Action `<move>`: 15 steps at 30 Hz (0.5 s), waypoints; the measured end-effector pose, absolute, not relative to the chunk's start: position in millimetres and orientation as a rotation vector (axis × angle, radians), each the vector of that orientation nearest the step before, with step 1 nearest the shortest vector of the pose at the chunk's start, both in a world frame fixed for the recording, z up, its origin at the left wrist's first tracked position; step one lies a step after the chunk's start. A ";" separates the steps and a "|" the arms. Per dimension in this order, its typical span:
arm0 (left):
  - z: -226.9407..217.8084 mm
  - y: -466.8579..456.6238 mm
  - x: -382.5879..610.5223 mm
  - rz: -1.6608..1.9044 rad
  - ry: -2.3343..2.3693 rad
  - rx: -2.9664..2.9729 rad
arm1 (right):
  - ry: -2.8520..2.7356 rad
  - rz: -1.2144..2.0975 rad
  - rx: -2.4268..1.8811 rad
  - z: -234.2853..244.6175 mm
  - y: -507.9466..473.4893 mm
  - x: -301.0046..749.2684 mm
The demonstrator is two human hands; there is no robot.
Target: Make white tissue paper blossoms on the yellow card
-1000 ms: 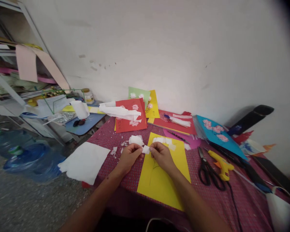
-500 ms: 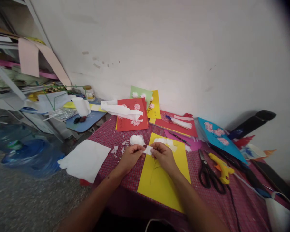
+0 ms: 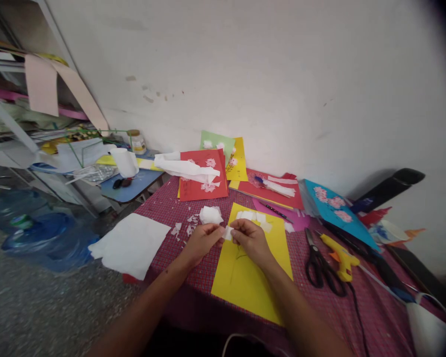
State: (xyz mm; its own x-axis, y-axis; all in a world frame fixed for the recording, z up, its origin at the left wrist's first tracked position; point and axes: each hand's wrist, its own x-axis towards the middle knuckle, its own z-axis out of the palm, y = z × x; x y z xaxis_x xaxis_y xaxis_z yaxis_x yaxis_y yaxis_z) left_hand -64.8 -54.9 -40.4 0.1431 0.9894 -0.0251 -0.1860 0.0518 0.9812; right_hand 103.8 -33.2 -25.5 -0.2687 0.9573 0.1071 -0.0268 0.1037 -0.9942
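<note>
The fingers point(image 3: 217, 232) of the left hand point(image 3: 201, 241) and of the right hand point(image 3: 251, 239) are pinched together on opposite ends of a scrap of white tissue point(image 3: 228, 232). The scrap is held just above the counter point(image 3: 375, 307), about midway between its near and far edges.

The counter is covered in red checked cloth. A yellow sheet point(image 3: 249, 285) is laid from the middle towards the near edge, and the right hand is held over its far left corner. A white sheet point(image 3: 132, 245) overhangs the left edge. A red card point(image 3: 202, 174) is seen towards the far left corner and a blue card point(image 3: 334, 208) towards the right. Scissors point(image 3: 321, 265) and a yellow glue gun point(image 3: 340, 253) are laid side by side to the right of the yellow sheet. A small pile of tissue point(image 3: 210, 214) is set just beyond the left hand, and white squares point(image 3: 250, 216) are lined along the far edge of the yellow sheet.

The scrap lies directly between the two sets of fingertips, its long axis running from hand to hand, left to right. It is gripped by both hands, so neither is nearer.
</note>
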 end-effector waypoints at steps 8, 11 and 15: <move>-38.0 -56.0 -65.3 1.152 0.984 1.061 | -1.497 1.355 -0.902 -24.4 -34.8 105.8; -36.9 -56.2 -65.6 1.130 0.915 1.080 | -1.513 1.358 -0.872 -24.0 -35.9 106.8; -37.4 -56.7 -65.6 1.143 0.925 1.111 | -1.525 1.325 -0.911 -24.6 -35.6 106.3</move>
